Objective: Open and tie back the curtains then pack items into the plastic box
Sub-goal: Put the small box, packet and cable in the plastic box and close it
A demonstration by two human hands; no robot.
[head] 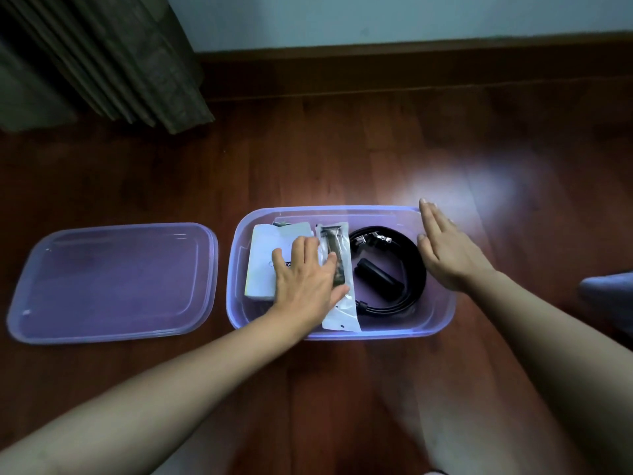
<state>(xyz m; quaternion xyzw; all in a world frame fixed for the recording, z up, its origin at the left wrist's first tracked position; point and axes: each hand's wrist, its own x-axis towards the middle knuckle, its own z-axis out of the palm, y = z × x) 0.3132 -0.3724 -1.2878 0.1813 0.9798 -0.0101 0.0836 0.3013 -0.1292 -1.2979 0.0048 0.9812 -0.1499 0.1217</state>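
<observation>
A clear purple plastic box (442, 317) stands open on the wooden floor. Inside lie a white carton (262, 269), a clear packet with a dark strap (337, 303), a coiled black belt (411, 258) and a small black cylinder (378, 274). My left hand (305, 275) lies flat inside the box, fingers straight, pressing on the white carton and the packet. Above the box's right rim is my right hand (445, 248), fingers straight and together, holding nothing. The brown curtain (113, 56) hangs gathered at the top left.
The box's lid (113, 282) lies flat on the floor to the left of the box. A skirting board and pale wall (376, 18) run along the back. Something grey (609, 293) shows at the right edge. My knees are at the bottom.
</observation>
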